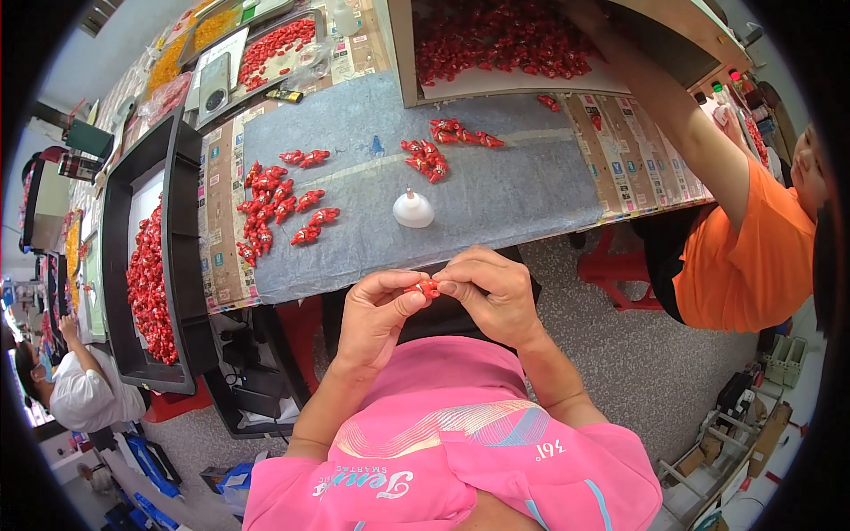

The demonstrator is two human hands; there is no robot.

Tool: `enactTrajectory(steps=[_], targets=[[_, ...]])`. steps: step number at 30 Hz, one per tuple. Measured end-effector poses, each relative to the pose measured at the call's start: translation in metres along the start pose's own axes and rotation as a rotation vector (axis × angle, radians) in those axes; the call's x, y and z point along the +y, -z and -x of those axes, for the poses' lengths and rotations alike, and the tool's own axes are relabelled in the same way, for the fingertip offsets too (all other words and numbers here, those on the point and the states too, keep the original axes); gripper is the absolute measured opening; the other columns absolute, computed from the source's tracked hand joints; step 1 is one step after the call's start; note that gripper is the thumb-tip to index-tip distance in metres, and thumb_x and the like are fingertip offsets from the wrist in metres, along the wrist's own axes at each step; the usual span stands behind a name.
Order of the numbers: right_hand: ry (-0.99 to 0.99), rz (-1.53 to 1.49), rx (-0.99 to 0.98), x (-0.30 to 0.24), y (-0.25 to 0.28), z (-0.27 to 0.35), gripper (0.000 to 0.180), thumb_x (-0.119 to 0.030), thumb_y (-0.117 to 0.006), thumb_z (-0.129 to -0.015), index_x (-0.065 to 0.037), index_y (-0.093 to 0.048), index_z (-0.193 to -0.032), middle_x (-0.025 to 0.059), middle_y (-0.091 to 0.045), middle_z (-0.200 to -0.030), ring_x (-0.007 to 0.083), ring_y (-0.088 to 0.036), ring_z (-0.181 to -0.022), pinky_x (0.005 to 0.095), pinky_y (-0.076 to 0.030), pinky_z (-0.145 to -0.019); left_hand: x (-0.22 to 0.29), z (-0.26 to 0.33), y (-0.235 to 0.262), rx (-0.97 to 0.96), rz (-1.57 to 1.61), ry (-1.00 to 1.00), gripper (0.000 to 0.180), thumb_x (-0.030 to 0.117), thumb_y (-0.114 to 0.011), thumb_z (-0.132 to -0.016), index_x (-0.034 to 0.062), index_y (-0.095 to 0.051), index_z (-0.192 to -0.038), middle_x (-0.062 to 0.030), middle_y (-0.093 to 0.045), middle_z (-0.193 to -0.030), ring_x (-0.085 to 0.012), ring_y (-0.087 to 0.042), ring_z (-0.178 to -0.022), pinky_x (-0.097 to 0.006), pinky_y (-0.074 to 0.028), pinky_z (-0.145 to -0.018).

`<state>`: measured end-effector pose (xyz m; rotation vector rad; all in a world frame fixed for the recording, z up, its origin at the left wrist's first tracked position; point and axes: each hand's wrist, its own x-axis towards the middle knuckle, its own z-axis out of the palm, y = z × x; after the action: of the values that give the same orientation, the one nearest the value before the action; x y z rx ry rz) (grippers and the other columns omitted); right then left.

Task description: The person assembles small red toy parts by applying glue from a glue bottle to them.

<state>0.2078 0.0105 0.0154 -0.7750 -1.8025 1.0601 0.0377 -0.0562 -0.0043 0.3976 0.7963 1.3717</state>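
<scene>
The left hand (382,305) and right hand (491,292) pinched a little red piece (427,288) that seemed light, hard and best held by its ends.

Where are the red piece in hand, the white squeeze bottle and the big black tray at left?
red piece (426,288): head view, visible middle of its body
white squeeze bottle (413,211): head view, rounded body
black tray (184,232): head view, right side wall

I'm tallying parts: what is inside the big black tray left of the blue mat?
Inside the tray is a heap of red pieces, with a white surface showing at the tray's far end. Whatever lies beneath the heap is covered.
</scene>
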Motion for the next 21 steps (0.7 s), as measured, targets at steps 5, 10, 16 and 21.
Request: enactTrajectory(steps=[5,10,16,21], targets=[[0.017,0.008,-0.009,0.0001,0.0032,-0.0004,0.010,0.002,-0.071,-0.074,0.000,-0.067,-0.083,0.0093,-0.064,-0.077,0.0221,-0.062,-0.071,0.0303,-0.049,-0.061,-0.0010,-0.0008,-0.0007,0.000,0.004,0.013,0.023,-0.009,-0.066,-0.078,-0.0012,-0.065,-0.100,-0.0139,-0.066,-0.102,-0.0185,-0.065,-0.091,-0.029,-0.055,-0.083],[0.012,0.001,-0.007,0.0008,0.0049,0.0011,0.011,0.002,-0.071,-0.073,0.000,-0.067,-0.083,0.0086,-0.065,-0.078,0.0218,-0.062,-0.073,0.0301,-0.050,-0.063,-0.0026,-0.0022,-0.0002,-0.003,-0.021,-0.003,0.023,-0.008,-0.068,-0.078,0.0010,-0.065,-0.098,-0.0145,-0.065,-0.102,-0.0215,-0.066,-0.091,-0.031,-0.057,-0.081],[-0.006,-0.032,-0.001,0.0009,0.0061,0.0034,0.012,0.002,-0.071,-0.074,0.000,-0.068,-0.085,0.0086,-0.065,-0.078,0.0217,-0.063,-0.074,0.0299,-0.050,-0.063,-0.0020,-0.0021,-0.0018,-0.006,-0.054,0.002,0.023,-0.009,-0.067,-0.078,0.0015,-0.065,-0.097,-0.0142,-0.064,-0.104,-0.0218,-0.065,-0.093,-0.031,-0.056,-0.082],[-0.007,-0.049,0.004,0.0017,0.0065,0.0058,0.012,0.002,-0.071,-0.074,0.000,-0.068,-0.085,0.0087,-0.065,-0.079,0.0214,-0.063,-0.074,0.0294,-0.051,-0.063,-0.0017,-0.0017,-0.0026,-0.023,-0.052,-0.008,0.023,-0.010,-0.066,-0.077,0.0012,-0.065,-0.097,-0.0143,-0.064,-0.104,-0.0220,-0.065,-0.093,-0.031,-0.056,-0.083]])
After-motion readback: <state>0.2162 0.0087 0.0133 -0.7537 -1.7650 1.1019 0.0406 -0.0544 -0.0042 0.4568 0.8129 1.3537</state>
